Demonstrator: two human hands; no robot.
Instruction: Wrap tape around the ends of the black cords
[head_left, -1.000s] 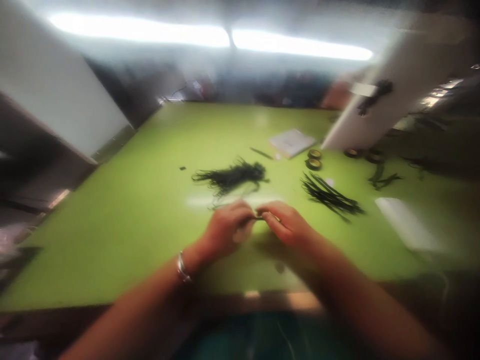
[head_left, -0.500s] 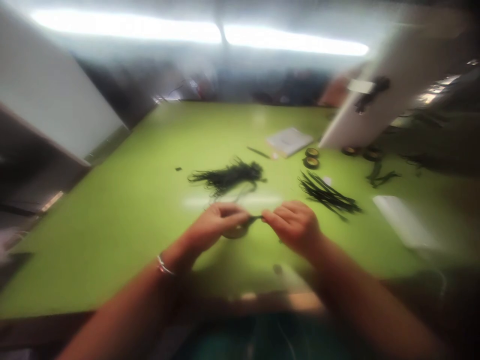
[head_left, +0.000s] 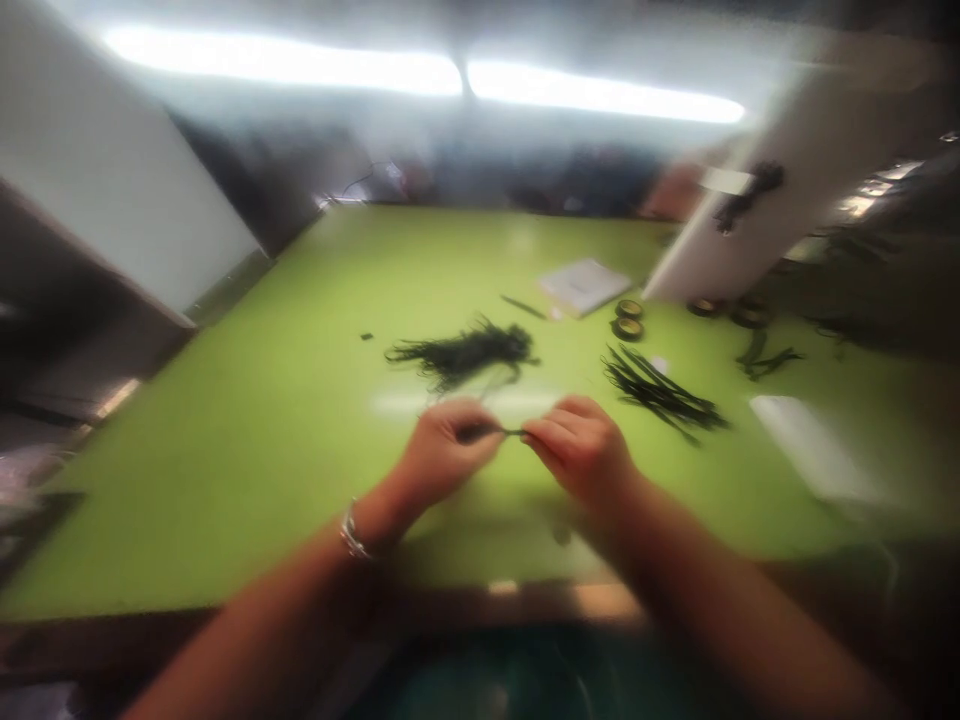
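Note:
Between my two hands a thin black wire (head_left: 513, 432) is stretched over the green table. My left hand (head_left: 448, 440), with a silvery bracelet at the wrist, is closed, and its thumb and fingers pinch one end. The other end is pinched by my right hand (head_left: 576, 438), which is closed as well. Only a short length shows between the fingertips; whatever else is in the palms is hidden. Beyond my hands lies a tangled bundle of black wires (head_left: 469, 352). Right of it is a neater bunch of straight black wires (head_left: 664, 395).
Black tape rolls with yellow cores (head_left: 628, 328) sit near a white pad (head_left: 585, 287) and a dark pen-like stick (head_left: 523, 306). A pale oblong object (head_left: 810, 445) lies at the right. A white post (head_left: 739, 235) rises from the green table (head_left: 262, 430). Bright tube lights hang above.
My left hand has turned, and the round, roll-like shape seen under it before is out of sight. Both hands keep pinching the wire. The view has shifted slightly.

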